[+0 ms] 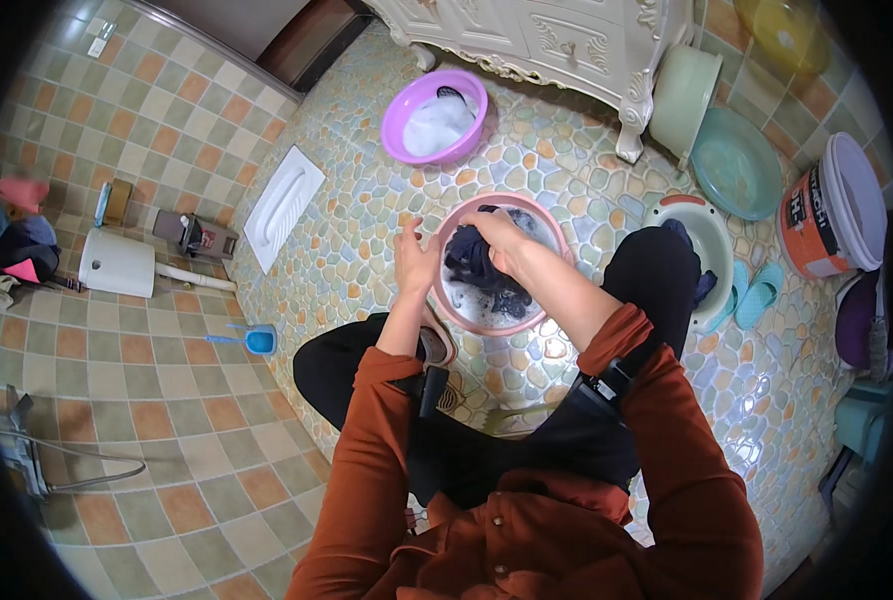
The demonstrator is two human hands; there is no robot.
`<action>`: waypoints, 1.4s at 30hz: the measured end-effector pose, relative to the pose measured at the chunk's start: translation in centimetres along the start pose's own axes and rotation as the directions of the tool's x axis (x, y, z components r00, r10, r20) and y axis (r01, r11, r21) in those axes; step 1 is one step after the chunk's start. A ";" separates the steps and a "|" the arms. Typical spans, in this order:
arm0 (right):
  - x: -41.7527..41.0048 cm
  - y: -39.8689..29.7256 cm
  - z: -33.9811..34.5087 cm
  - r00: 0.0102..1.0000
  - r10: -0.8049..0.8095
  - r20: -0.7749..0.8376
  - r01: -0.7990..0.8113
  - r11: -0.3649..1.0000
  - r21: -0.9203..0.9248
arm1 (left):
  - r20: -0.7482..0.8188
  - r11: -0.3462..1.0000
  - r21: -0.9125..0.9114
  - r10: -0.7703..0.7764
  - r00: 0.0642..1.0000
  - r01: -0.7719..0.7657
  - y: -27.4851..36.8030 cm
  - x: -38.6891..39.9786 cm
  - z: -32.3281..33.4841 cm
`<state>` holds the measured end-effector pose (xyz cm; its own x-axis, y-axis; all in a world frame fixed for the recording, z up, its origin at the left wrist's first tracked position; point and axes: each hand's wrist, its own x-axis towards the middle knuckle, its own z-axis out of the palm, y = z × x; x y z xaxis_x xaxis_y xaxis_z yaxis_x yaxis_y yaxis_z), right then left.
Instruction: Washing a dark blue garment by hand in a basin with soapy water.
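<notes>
A pink plastic basin [503,328] of sudsy water stands on the floor before me, with a dark wet garment [484,266] in it. My right hand [497,238] reaches over the basin and grips a raised fold of this cloth; its fingertips are partly hidden. At the basin's left rim is my left hand [416,256], raised, with its fingers apart and nothing in it. More of the cloth lies in the foamy water below my hands.
A purple basin [392,124] with suds stands ahead, near a white carved cabinet [559,45]. To the right are a pale basin [722,255] with dark cloth, green slippers [759,294] and a large bucket [818,217]. A squat toilet [283,206] lies ahead on the left.
</notes>
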<state>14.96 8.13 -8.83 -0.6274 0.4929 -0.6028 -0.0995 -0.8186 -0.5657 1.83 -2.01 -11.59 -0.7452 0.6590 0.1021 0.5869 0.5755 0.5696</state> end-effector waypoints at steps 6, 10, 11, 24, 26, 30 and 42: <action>-0.7 1.1 -0.8 0.970 -0.234 0.070 0.232 0.791 -0.567 | 0.670 0.798 -0.356 -0.145 0.728 0.486 3.5 -1.0 -1.1; -1.4 2.2 0.4 0.970 -0.195 0.144 0.236 0.627 -0.742 | 0.683 0.714 -0.343 -0.257 0.684 0.611 2.8 -1.1 -1.0; -1.4 2.3 0.3 0.971 -0.197 0.139 0.234 0.626 -0.744 | 0.683 0.728 -0.332 -0.253 0.685 0.600 3.3 -1.2 -1.3; -2.5 2.9 0.0 0.987 0.054 0.151 0.031 0.858 -0.512 | 0.552 0.933 -0.354 0.151 0.820 0.067 0.2 -0.7 0.4; -2.0 3.8 -0.1 0.985 0.041 0.165 0.042 0.883 -0.467 | 0.465 0.951 -0.308 0.168 0.869 -0.019 -1.1 -0.6 1.4; -0.3 3.4 -1.4 0.984 0.179 0.019 -0.179 0.982 0.052 | 0.330 0.949 -0.314 0.098 0.939 0.011 0.6 -1.1 0.7; 2.8 0.2 -3.1 0.892 0.235 0.387 -0.351 0.899 0.263 | 0.289 0.833 -0.442 0.482 0.827 -0.331 11.4 -5.2 -5.2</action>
<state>15.59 10.27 -12.40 -0.8819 0.1332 -0.4523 -0.0726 -0.9862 -0.1490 10.69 -1.40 -1.36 -0.2413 0.9626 0.1231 0.5961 0.0469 0.8016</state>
